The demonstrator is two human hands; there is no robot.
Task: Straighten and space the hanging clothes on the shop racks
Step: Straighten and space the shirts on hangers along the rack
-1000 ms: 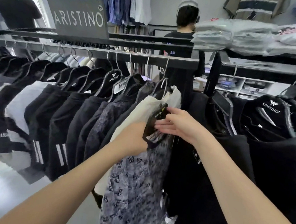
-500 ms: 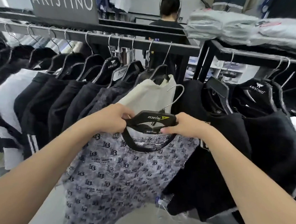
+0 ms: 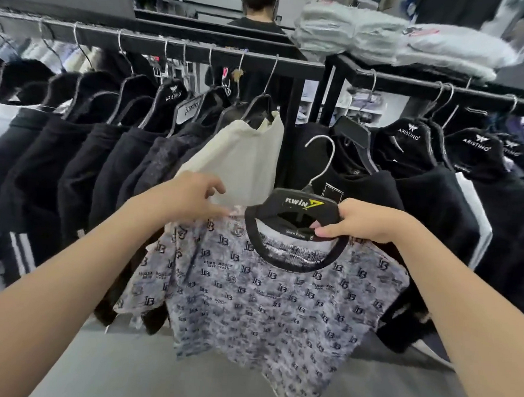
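Note:
A grey patterned T-shirt [image 3: 264,293] with a black collar hangs on a black hanger [image 3: 300,204] that is off the rail, its hook free in the air. My right hand [image 3: 360,224] grips the hanger's right end. My left hand [image 3: 193,197] pinches the shirt's left shoulder fabric. Behind them the black rail [image 3: 178,47] carries a row of dark tops and one cream shirt [image 3: 241,157] at its right end.
A second rail [image 3: 445,88] to the right holds more black tops on hangers. Folded bagged garments [image 3: 387,40] are stacked on the shelf above it. A person [image 3: 260,5] stands behind the racks. The grey floor [image 3: 121,367] lies below.
The patterned shirt has been lifted off the rail and turned to face me. My left hand moved from the hanger to the shirt's left shoulder; my right hand still holds the hanger.

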